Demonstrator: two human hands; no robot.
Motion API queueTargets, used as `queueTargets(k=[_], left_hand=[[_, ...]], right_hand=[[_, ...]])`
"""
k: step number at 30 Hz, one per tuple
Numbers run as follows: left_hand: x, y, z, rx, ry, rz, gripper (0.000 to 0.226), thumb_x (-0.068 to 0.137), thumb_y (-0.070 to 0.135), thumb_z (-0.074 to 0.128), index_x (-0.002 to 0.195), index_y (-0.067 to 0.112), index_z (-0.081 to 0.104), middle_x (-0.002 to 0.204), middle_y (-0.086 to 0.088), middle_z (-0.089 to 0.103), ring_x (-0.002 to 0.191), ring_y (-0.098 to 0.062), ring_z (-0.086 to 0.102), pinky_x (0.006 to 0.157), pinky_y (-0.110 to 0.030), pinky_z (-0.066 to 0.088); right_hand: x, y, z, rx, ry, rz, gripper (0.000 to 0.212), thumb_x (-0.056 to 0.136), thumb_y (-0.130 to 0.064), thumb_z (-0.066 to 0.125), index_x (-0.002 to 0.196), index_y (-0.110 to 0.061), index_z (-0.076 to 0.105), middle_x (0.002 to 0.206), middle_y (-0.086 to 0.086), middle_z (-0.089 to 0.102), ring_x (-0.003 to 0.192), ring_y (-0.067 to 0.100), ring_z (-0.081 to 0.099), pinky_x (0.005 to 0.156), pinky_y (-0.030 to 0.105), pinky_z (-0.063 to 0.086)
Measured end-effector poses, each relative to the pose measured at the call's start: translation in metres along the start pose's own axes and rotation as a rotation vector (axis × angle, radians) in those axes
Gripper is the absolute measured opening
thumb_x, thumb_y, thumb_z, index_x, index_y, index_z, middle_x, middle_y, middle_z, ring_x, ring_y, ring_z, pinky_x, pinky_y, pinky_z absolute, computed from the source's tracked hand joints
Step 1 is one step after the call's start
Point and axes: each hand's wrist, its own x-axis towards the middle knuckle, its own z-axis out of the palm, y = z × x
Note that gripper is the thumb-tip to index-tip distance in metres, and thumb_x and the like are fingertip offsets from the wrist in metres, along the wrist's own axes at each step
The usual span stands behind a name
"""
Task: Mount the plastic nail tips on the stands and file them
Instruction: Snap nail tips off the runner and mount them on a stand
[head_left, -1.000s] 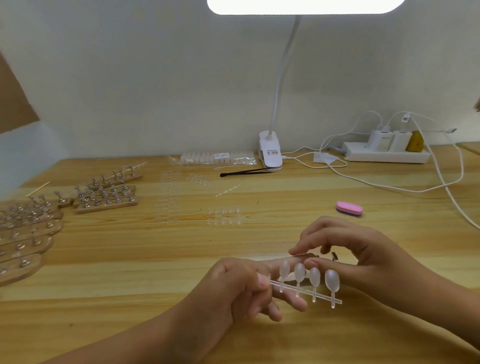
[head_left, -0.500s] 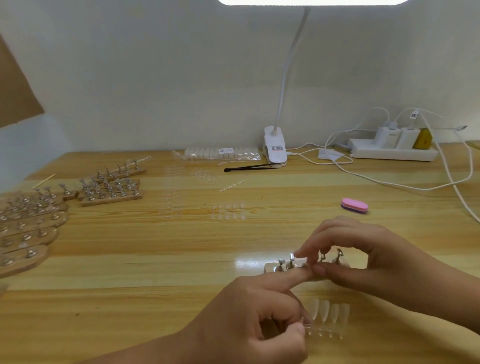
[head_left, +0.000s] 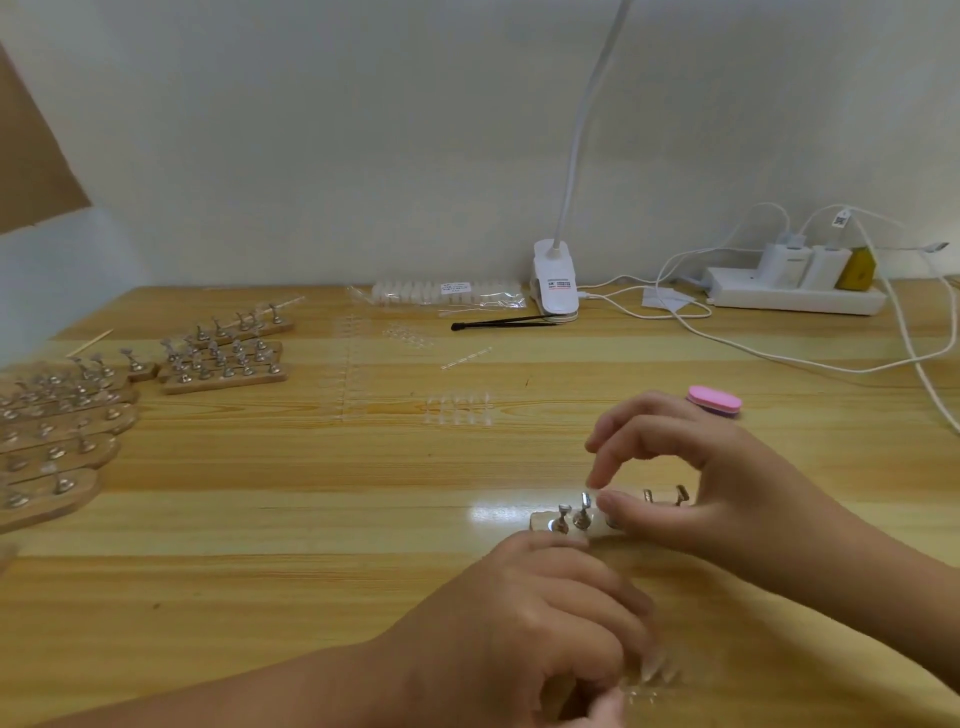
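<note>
A small stand strip (head_left: 550, 521) with metal pegs lies on the wooden table near the front. My right hand (head_left: 691, 483) arches over it, thumb and forefinger pinching at a peg in its middle; whether a nail tip is between them is hidden. My left hand (head_left: 540, 629) is curled low in front and holds a strip of clear plastic nail tips (head_left: 657, 675), which pokes out blurred on its right side. A pink nail file block (head_left: 714, 401) lies behind my right hand.
Several wooden stand strips (head_left: 223, 364) with metal pegs fill the left side. Clear nail tip sprues (head_left: 457, 408) and a bag of tips (head_left: 447, 293) lie mid-table. Black tweezers (head_left: 504, 322), a clip lamp (head_left: 556, 280), a power strip (head_left: 795, 299) and cables sit at the back.
My left hand has drawn the strip of nail tips down and toward me, away from the stand. My right hand has stayed over the stand pegs, pinching there.
</note>
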Motion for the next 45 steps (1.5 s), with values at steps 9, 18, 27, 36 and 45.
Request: queueTargets(k=[9,18,27,36,45], left_hand=[[-0.004,-0.004,-0.001,-0.036,-0.004,0.022,0.024,0.087,0.003,0.069,0.067,0.011,0.059,0.091,0.003,0.072,0.094,-0.012,0.063,0.116,-0.048,0.025],[-0.004,0.002,-0.001,-0.039,0.020,-0.011,0.024,0.083,0.009,0.063,0.061,0.013,0.053,0.087,0.004,0.074,0.091,-0.012,0.064,0.116,-0.041,0.026],[-0.003,0.005,-0.003,0.009,0.015,-0.013,0.023,0.076,0.005,0.067,0.057,0.011,0.055,0.083,0.003,0.074,0.086,-0.015,0.065,0.116,-0.030,0.025],[-0.003,0.003,0.000,0.015,0.072,0.009,0.023,0.076,0.004,0.067,0.057,0.011,0.057,0.082,0.003,0.074,0.076,-0.012,0.068,0.115,-0.035,0.031],[-0.003,0.007,0.000,-0.014,0.081,-0.045,0.018,0.078,0.009,0.064,0.061,0.011,0.059,0.082,0.002,0.073,0.074,-0.016,0.064,0.085,-0.039,0.054]], right_hand=[[0.006,-0.003,0.022,-0.341,0.009,-0.134,0.014,0.080,-0.036,0.066,0.085,-0.024,0.069,0.109,-0.011,0.059,0.108,0.010,0.050,0.092,0.023,0.038],[0.005,-0.004,0.021,-0.450,0.025,-0.209,0.013,0.079,-0.033,0.068,0.083,-0.021,0.069,0.105,-0.006,0.062,0.104,0.016,0.056,0.090,0.036,0.046],[0.007,-0.002,0.021,-0.464,0.012,-0.222,0.012,0.080,-0.034,0.067,0.084,-0.022,0.067,0.102,-0.008,0.059,0.101,0.013,0.052,0.088,0.041,0.047],[0.005,0.009,0.013,-0.410,-0.152,-0.211,0.020,0.088,-0.038,0.058,0.106,-0.034,0.067,0.133,-0.014,0.049,0.136,0.010,0.027,0.110,0.040,0.032],[0.011,0.012,0.016,-0.325,-0.188,-0.162,0.014,0.085,-0.046,0.060,0.094,-0.039,0.067,0.131,-0.022,0.049,0.134,0.007,0.029,0.108,0.043,0.032]])
